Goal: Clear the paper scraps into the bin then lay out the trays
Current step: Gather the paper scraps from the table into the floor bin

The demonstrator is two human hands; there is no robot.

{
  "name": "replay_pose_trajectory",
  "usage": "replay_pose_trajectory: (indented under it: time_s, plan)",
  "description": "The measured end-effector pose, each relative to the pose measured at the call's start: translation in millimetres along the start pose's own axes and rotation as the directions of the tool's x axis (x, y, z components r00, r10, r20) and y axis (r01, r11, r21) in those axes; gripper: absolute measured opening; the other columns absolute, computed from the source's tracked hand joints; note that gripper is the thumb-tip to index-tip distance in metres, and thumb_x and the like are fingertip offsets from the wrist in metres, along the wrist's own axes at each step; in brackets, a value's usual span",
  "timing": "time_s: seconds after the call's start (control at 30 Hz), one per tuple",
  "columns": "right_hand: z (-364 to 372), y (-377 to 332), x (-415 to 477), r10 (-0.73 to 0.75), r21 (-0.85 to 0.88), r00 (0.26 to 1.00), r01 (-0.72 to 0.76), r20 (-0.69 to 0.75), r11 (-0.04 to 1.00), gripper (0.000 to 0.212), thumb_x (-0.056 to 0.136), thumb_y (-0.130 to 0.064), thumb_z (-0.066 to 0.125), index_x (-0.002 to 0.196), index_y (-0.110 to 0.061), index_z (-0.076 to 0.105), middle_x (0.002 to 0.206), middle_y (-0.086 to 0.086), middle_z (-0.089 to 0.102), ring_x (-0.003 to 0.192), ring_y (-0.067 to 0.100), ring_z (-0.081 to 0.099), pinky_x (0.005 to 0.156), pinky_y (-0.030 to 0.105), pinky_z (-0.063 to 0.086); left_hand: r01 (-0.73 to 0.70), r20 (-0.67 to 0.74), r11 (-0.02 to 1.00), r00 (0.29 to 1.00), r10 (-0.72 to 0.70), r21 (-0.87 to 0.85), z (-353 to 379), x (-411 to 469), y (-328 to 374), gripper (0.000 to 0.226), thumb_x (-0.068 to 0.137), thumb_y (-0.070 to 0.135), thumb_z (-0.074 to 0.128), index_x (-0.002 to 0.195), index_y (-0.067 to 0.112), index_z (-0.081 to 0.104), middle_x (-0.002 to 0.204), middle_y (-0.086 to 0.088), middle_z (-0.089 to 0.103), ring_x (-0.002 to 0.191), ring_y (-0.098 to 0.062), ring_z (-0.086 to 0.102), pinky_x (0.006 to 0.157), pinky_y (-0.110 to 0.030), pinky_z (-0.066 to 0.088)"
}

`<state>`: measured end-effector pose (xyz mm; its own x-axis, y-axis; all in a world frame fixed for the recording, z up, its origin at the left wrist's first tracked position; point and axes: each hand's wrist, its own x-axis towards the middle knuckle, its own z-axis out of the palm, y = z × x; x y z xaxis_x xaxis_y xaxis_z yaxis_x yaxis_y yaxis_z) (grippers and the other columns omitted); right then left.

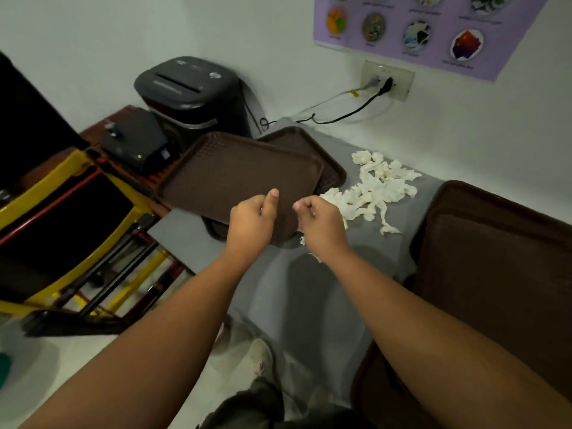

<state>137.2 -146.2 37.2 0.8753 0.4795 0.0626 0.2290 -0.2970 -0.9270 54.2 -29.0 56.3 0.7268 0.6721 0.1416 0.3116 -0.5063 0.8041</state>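
Note:
A brown tray lies tilted on a second brown tray at the table's far left. My left hand grips the top tray's near edge, thumb on its surface. My right hand is closed at the tray's near right corner, thumb over the rim. Just right of the trays, a heap of white paper scraps lies on the grey table; a few scraps peek out under my right wrist. A dark shredder bin stands behind the trays against the wall.
More brown trays are stacked at the table's right. A small black device sits left of the shredder. A yellow-framed stand stands at the left. Cables run to a wall outlet.

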Motion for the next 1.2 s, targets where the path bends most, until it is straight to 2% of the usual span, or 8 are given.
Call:
replay_pose_trajectory:
  time_s: [0.1,0.17,0.37,0.6,0.7,0.83,0.97,1.2]
  plan:
    - [28.2,-16.4,-13.3,-0.035,-0.052,0.998,0.037,0.046,0.998,0.052,0.095,-0.043,0.054,0.054,-0.014,0.045,0.05,-0.002,0.046,0.051,0.015,0.043,0.054,0.034,0.037,0.048,-0.053,0.998,0.998,-0.045,0.044,-29.4,-19.7,-19.0,0.061,0.102,0.048,0.043,0.06,0.005,0.042,0.052,-0.001,0.041,0.049,-0.014,0.038,0.05,-0.038,0.035]
    - [46.1,-28.6,-21.0,-0.067,-0.067,0.993,0.073,0.097,0.995,0.059,0.097,-0.043,0.05,0.047,-0.016,0.034,0.045,-0.004,0.036,0.049,0.017,0.037,0.053,0.036,0.033,0.099,-0.091,0.991,0.992,-0.091,0.085,-49.1,-30.7,-32.0,0.058,0.103,0.048,0.041,0.059,0.009,0.039,0.052,-0.002,0.039,0.049,-0.015,0.037,0.05,-0.034,0.029]
    - [107.8,-51.6,-48.4,-0.172,-0.088,0.943,0.205,0.285,0.975,0.06,0.1,-0.035,0.049,0.046,-0.019,0.026,0.044,-0.004,0.029,0.048,0.017,0.032,0.053,0.034,0.023,0.23,-0.211,0.961,0.958,-0.195,0.154,-103.1,-65.5,-79.7,0.056,0.104,0.045,0.04,0.058,0.012,0.037,0.05,-0.003,0.035,0.046,-0.016,0.033,0.049,-0.034,0.024]
    - [190.5,-47.2,-84.7,-0.236,-0.098,0.84,0.322,0.489,0.942,0.058,0.101,-0.036,0.045,0.049,-0.018,0.027,0.043,-0.002,0.029,0.043,0.016,0.03,0.048,0.036,0.017,0.363,-0.229,0.922,0.917,-0.327,0.133,-147.2,-98.7,-162.6,0.058,0.103,0.049,0.037,0.071,0.007,0.062,0.058,-0.007,0.055,0.055,-0.021,0.052,0.05,-0.035,0.034]
    - [232.7,-35.3,-90.9,-0.226,-0.138,0.824,0.342,0.52,0.93,0.058,0.1,-0.036,0.048,0.049,-0.021,0.027,0.044,-0.004,0.03,0.046,0.02,0.037,0.05,0.032,0.021,0.416,-0.232,0.893,0.898,-0.373,0.172,-158.6,-103.0,-201.7,0.053,0.103,0.046,0.039,0.063,0.013,0.052,0.056,-0.002,0.052,0.053,-0.016,0.049,0.049,-0.031,0.032]
    - [292.8,-7.4,-93.4,-0.185,-0.163,0.81,0.325,0.557,0.932,0.055,0.1,-0.037,0.046,0.05,-0.021,0.029,0.046,-0.004,0.032,0.047,0.022,0.038,0.049,0.034,0.024,0.485,-0.204,0.861,0.868,-0.453,0.154,-161.0,-106.0,-268.6,0.053,0.102,0.049,0.04,0.068,0.013,0.059,0.065,-0.006,0.062,0.065,-0.026,0.059,0.06,-0.038,0.048]
    - [352.4,31.9,-93.5,-0.15,-0.203,0.79,0.328,0.595,0.923,0.052,0.101,-0.037,0.045,0.054,-0.017,0.036,0.049,0.002,0.04,0.049,0.027,0.046,0.048,0.037,0.03,0.509,-0.126,0.839,0.861,-0.494,0.19,-146.1,-110.0,-347.1,0.056,0.102,0.051,0.035,0.07,0.013,0.06,0.071,-0.009,0.065,0.07,-0.028,0.061,0.061,-0.036,0.043]
    - [437.3,130.7,-93.8,-0.172,-0.205,0.793,0.349,0.584,0.914,0.057,0.098,-0.031,0.054,0.049,-0.03,0.025,0.042,-0.008,0.03,0.04,0.008,0.033,0.043,0.023,0.022,0.587,-0.073,0.791,0.808,-0.584,0.174,-89.0,-115.1,-485.5,0.047,0.104,0.043,0.038,0.103,0.013,0.074,0.096,-0.01,0.073,0.085,-0.026,0.066,0.073,-0.032,0.051]
